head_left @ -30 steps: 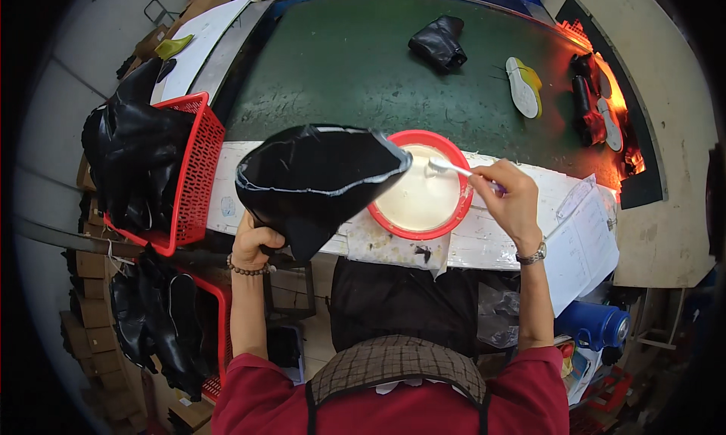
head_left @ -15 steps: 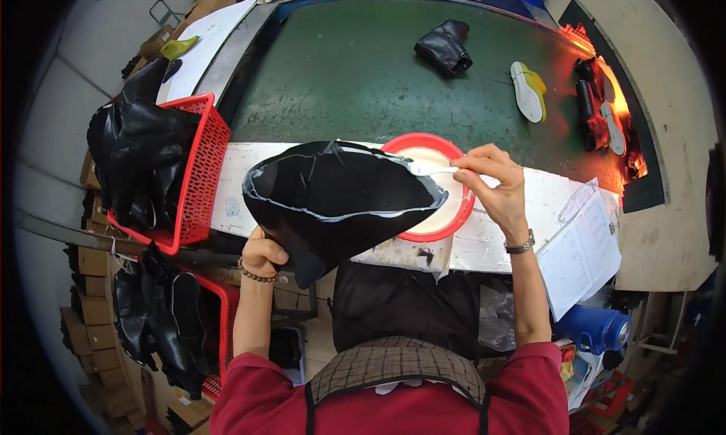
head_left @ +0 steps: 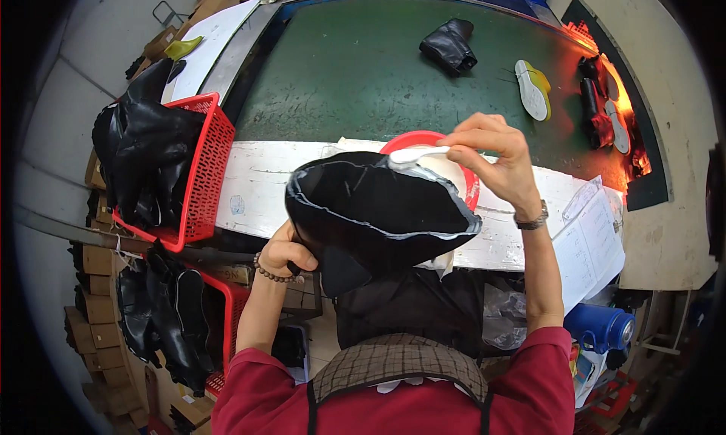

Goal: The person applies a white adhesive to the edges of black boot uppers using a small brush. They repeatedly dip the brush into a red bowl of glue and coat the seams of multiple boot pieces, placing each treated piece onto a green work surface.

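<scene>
A black boot upper (head_left: pixel 363 201) is tilted with its wide opening facing up, and a whitish wet band runs along its edge. My left hand (head_left: pixel 283 253) is closed on its near left side. My right hand (head_left: pixel 495 151) pinches a small white brush (head_left: pixel 427 152) by the handle. The brush head touches the far edge of the opening; its bristles are hidden. Behind and partly under the upper stands a red bowl (head_left: pixel 412 139) holding white liquid, much of it covered by the upper.
A red basket (head_left: pixel 208 170) of black boot uppers stands left, another red basket (head_left: pixel 236 303) below it. Beyond the white bench (head_left: pixel 253 174), a green belt (head_left: pixel 340 65) carries a black boot (head_left: pixel 448 46) and a yellow shoe (head_left: pixel 534 91) near a glowing opening. Papers (head_left: pixel 586 242) and a blue flask (head_left: pixel 601 328) are right.
The boot upper has shifted right and slightly toward me, covering more of the bowl. The brush has moved left along the far edge of the opening.
</scene>
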`<action>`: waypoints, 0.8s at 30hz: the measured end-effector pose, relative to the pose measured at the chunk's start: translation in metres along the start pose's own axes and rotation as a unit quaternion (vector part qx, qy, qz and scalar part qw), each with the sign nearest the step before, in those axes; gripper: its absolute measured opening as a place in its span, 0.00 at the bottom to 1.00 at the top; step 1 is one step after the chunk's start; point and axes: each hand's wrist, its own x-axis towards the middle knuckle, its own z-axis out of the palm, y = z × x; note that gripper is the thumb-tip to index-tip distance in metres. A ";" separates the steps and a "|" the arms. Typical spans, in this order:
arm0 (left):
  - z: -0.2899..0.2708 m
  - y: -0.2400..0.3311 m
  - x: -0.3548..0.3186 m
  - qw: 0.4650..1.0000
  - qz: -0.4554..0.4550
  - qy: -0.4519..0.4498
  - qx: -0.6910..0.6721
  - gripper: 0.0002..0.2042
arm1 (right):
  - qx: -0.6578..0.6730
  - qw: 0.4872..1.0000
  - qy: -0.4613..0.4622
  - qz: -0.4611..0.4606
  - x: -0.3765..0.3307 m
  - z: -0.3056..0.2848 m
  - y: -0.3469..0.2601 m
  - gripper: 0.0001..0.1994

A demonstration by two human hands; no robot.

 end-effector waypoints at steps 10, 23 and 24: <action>0.022 -0.004 0.018 0.989 -0.138 -0.034 0.038 0.48 | -0.025 0.993 -0.106 -0.039 0.019 0.001 -0.011 0.08; -0.026 -0.020 -0.005 0.980 0.067 -0.111 -0.152 0.46 | 0.055 0.998 0.008 0.039 -0.024 -0.003 0.016 0.11; -0.026 -0.018 -0.006 0.977 0.081 -0.119 -0.158 0.47 | 0.065 0.996 0.021 0.053 -0.031 0.001 0.023 0.11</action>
